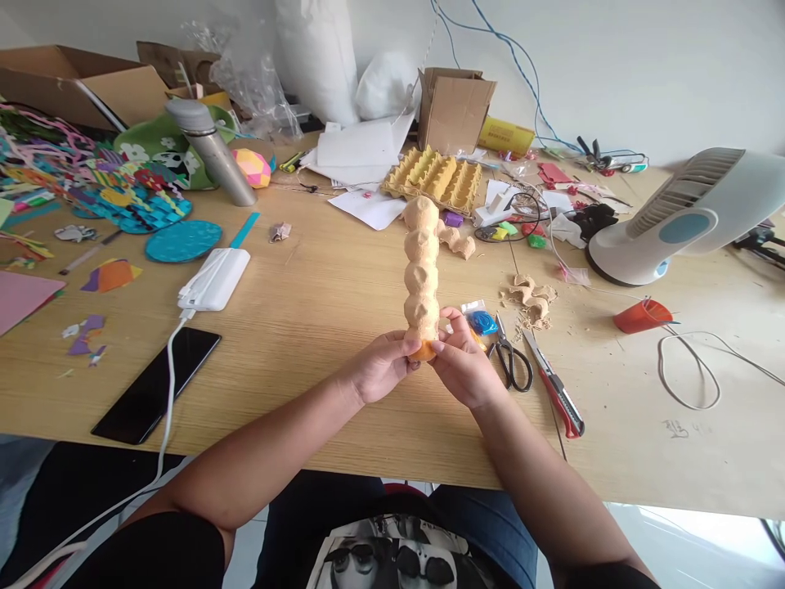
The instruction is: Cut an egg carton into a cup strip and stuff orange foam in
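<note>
Well, a pale wall (601,65) backs the wooden table (325,286).

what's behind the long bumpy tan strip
Behind the long bumpy tan strip, a yellow ridged egg tray and a short bumpy tan piece show partly; whatever the strip covers is hidden.

I face a pale wall (613,74) across the top of the frame, where blue cables (504,35) hang right of centre, with a light wood-grain surface (319,286) spanning the middle and a whitish floor (687,552) at the lower right catching bright light.
</note>
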Demonstrator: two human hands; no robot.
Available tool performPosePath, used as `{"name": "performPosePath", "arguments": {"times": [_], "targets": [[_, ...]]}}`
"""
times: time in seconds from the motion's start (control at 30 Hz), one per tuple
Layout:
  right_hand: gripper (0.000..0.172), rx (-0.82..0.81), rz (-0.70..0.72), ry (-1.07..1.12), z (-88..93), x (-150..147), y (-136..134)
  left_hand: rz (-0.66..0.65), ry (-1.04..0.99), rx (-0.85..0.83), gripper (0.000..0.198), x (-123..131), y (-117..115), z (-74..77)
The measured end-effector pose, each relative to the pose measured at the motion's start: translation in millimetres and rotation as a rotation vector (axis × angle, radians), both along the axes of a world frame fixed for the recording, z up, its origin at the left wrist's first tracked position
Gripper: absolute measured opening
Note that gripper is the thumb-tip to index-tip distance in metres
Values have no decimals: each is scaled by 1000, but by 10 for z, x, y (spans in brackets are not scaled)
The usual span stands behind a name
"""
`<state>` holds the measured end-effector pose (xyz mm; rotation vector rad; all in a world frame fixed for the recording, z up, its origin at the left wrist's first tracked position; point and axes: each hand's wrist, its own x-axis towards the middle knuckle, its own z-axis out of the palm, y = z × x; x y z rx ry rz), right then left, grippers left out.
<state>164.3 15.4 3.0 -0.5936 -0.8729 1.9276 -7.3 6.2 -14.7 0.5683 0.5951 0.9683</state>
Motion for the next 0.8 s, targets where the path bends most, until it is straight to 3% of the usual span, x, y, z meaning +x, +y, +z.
{"name": "performPosePath", "arguments": {"times": [0.27, 0.47, 0.8], "targets": [[62, -91, -77, 58, -31, -37, -4, 19, -6, -70, 51, -24, 24, 21], [61, -142, -87, 76, -17, -50, -19, 68, 35, -129, 34, 0, 34, -18], [63, -157, -138, 52, -61, -80, -15, 91, 107, -112, 34, 25, 21, -12]]}}
